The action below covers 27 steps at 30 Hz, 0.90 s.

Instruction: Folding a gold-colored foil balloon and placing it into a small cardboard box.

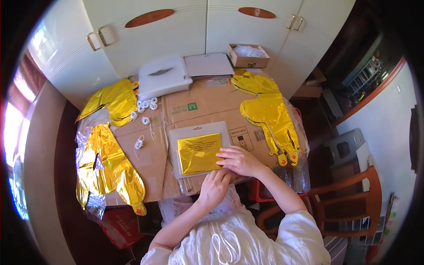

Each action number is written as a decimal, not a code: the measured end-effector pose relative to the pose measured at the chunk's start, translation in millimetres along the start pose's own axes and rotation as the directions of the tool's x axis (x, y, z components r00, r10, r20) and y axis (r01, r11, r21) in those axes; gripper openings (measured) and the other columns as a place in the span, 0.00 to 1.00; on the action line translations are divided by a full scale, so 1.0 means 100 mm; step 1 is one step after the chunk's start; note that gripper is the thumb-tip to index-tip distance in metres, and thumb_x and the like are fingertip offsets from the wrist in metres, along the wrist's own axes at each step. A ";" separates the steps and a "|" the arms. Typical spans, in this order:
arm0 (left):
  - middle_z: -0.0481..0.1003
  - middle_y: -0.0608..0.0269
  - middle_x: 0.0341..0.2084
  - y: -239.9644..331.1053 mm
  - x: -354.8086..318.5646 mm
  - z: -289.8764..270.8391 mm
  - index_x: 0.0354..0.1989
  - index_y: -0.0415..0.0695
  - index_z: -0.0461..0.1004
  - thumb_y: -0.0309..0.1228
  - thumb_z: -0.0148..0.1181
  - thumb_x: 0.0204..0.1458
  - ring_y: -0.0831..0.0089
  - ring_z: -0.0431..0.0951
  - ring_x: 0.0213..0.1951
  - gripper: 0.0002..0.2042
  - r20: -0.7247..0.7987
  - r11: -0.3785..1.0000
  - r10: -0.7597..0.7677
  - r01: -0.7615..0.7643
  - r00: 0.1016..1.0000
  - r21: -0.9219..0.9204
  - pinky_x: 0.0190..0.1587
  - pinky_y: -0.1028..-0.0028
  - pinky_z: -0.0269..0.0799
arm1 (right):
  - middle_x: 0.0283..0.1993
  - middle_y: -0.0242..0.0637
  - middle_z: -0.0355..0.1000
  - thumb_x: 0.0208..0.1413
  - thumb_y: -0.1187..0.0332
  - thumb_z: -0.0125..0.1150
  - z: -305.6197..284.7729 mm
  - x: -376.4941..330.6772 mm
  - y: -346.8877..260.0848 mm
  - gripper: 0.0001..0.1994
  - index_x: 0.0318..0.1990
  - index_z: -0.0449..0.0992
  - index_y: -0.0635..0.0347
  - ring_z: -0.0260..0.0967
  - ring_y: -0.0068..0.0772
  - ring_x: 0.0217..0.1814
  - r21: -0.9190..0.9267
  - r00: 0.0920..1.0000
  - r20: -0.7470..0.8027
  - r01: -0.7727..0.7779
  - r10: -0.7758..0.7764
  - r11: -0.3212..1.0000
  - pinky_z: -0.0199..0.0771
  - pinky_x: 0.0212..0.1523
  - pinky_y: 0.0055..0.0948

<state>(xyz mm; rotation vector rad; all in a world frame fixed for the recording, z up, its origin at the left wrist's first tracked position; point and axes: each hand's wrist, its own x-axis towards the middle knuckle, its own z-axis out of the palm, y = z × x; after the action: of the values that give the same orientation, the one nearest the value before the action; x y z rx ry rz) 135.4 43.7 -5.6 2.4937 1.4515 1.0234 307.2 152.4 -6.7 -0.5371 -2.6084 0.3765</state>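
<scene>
A folded gold foil balloon (200, 152) lies on a pale backing card (176, 133) with a hang hole at its top, near the table's front edge. My right hand (240, 160) rests over the right side of the folded foil, its fingers stretched out and lying flat. Just below the card's lower edge, my left hand (214, 189) is closed with its fingers curled. Whatever those fingertips hold is hidden beneath them. The two hands are close together at the lower right of the card.
Unfolded gold foil balloons lie at the right (267, 110), left front (108, 165) and left back (112, 99). Coils of white string (145, 120) sit left of centre. A white stack (163, 81), a flat pale stack (208, 65) and an open box (248, 56) stand along the back.
</scene>
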 end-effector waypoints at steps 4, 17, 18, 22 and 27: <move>0.73 0.59 0.31 0.07 0.10 0.21 0.36 0.44 0.72 0.27 0.58 0.48 0.63 0.74 0.35 0.06 0.047 0.996 -0.089 0.088 0.995 0.024 0.38 0.65 0.70 | 0.59 0.37 0.73 0.50 0.68 0.62 0.02 -0.05 0.09 0.16 0.48 0.81 0.51 0.66 0.41 0.66 0.053 1.000 0.021 -0.020 0.019 0.998 0.61 0.67 0.42; 0.72 0.61 0.28 0.21 0.12 0.26 0.33 0.46 0.73 0.29 0.66 0.45 0.61 0.74 0.34 0.09 0.096 0.988 -0.142 0.147 0.985 -0.049 0.40 0.63 0.69 | 0.63 0.35 0.71 0.51 0.72 0.57 0.01 -0.12 0.17 0.19 0.52 0.79 0.53 0.62 0.37 0.69 0.106 0.991 0.117 -0.073 0.060 0.992 0.58 0.70 0.42; 0.72 0.61 0.28 0.21 0.14 0.26 0.33 0.46 0.73 0.29 0.66 0.45 0.60 0.75 0.34 0.08 0.093 0.983 -0.166 0.172 0.982 -0.056 0.40 0.63 0.69 | 0.63 0.35 0.71 0.51 0.72 0.57 0.00 -0.11 0.16 0.19 0.52 0.79 0.53 0.62 0.37 0.69 0.109 0.991 0.117 -0.076 0.063 0.991 0.58 0.70 0.43; 0.71 0.60 0.28 0.21 0.23 0.24 0.30 0.45 0.73 0.30 0.66 0.46 0.59 0.75 0.33 0.08 0.102 0.973 -0.218 0.224 0.971 -0.053 0.37 0.62 0.70 | 0.62 0.35 0.71 0.53 0.70 0.57 0.00 -0.11 0.16 0.18 0.52 0.80 0.53 0.63 0.37 0.69 0.113 0.992 0.109 -0.080 0.068 0.990 0.58 0.70 0.43; 0.71 0.58 0.30 0.20 0.22 0.30 0.29 0.44 0.72 0.30 0.66 0.46 0.59 0.74 0.33 0.08 0.109 0.985 -0.171 0.173 0.979 -0.004 0.36 0.63 0.71 | 0.62 0.35 0.71 0.53 0.70 0.58 0.02 -0.12 0.16 0.18 0.52 0.80 0.53 0.63 0.37 0.69 0.116 0.993 0.096 -0.079 0.068 0.990 0.58 0.70 0.43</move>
<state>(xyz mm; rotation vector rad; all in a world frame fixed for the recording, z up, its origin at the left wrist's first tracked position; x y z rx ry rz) 174.7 58.0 -10.4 2.3253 1.5886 0.8508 320.7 161.3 -18.1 -0.5892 -2.6379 0.5906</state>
